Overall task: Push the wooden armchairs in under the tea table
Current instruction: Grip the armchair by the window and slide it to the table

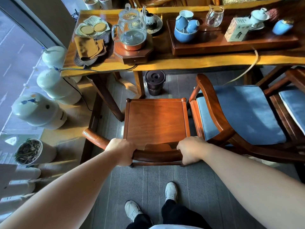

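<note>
A wooden armchair (156, 120) with a bare reddish seat stands right in front of me, its front edge short of the tea table (189, 62). My left hand (121, 150) grips the curved back rail on the left. On the same rail, my right hand (191, 149) grips further right. A second armchair (212, 103) with a blue cushion stands to the right, also out from the table. Part of a third cushioned chair (295, 80) shows at the right edge.
The table carries a glass kettle (130, 28), a tea tray (214, 45) with blue cups, and a hose (247, 68) hanging off its edge. A dark bucket (155, 82) stands under the table. White tanks (39, 111) and a plant pot (33, 152) line the left.
</note>
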